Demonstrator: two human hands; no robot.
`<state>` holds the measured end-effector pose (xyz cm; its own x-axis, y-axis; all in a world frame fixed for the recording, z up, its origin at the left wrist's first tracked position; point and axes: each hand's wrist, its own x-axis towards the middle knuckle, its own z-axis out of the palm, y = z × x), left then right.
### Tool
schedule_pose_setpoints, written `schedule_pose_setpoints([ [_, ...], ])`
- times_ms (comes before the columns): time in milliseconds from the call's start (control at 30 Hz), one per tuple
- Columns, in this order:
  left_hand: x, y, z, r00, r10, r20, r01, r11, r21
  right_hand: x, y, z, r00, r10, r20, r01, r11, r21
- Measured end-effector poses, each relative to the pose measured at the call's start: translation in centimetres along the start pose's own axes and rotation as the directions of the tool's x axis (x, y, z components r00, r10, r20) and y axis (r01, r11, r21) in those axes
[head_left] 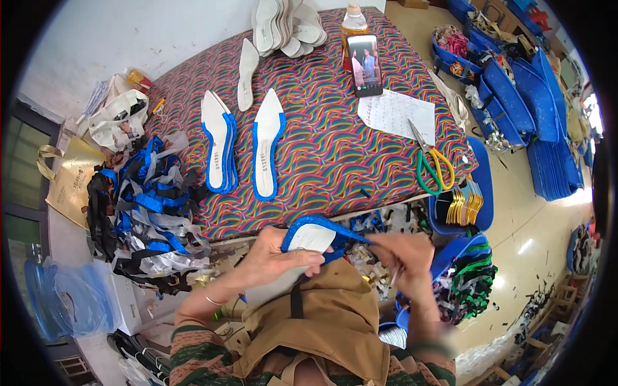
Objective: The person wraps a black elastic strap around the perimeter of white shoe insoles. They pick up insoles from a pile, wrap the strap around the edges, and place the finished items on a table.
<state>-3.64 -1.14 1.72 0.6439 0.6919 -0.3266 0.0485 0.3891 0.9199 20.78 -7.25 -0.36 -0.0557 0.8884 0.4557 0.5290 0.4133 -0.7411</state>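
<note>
Much of the white insole (309, 239) held just in front of the near edge of the desk (322, 167) is hidden: the left hand (277, 260) covers its middle, and whether the pale piece (262, 292) below that hand belongs to it cannot be told. Under the right hand (405, 254), a thin pale item (393, 278) is too indistinct to name. At the far right of the desk, a bottle (353, 23) is mostly hidden behind a phone (365, 67), and the pile of plain insoles (273, 27) at the desk's far edge is cut off above.

Dark printed characters mark the blue-edged insole (264, 151) and the blue-edged stack (220, 145) on the desk's left half. Rows of writing on the paper (394, 110) at the desk's right are too small to read; scissors (425, 147) lie partly over it. Left of the desk, a gold bag (74, 190) bears print as well.

The left hand is closed on the insole, thumb laid across its face. The right hand is closed too, pinching a blue strip (346, 231) that runs taut from the insole's rounded edge.
</note>
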Motion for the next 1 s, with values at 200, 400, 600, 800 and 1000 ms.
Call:
schedule_pose_setpoints([
  [200,0.9,0.3,1.6,0.982,0.032,-0.188,-0.062,0.986,-0.157,-1.9,-1.1,5.7,0.994,-0.103,-0.043,0.104,0.995,0.006],
  [400,2.6,1.1,0.9,0.944,-0.007,-0.330,-0.110,0.936,-0.334,-0.1,-0.1,8.5,0.995,-0.095,-0.020,0.096,0.992,0.083],
  [600,4.1,0.6,-0.6,0.936,0.017,-0.351,-0.188,0.868,-0.459,-0.9,0.6,8.0,0.994,-0.016,0.104,-0.015,0.958,0.287],
  [800,4.8,0.9,-0.5,0.900,0.143,-0.413,-0.309,0.877,-0.368,-1.4,-0.3,8.5,0.958,0.272,0.093,-0.286,0.864,0.414],
  [1000,2.5,-0.9,0.0,0.926,0.240,-0.293,-0.251,0.968,-0.002,1.3,-1.1,8.9,0.950,0.295,-0.098,-0.205,0.831,0.517],
])
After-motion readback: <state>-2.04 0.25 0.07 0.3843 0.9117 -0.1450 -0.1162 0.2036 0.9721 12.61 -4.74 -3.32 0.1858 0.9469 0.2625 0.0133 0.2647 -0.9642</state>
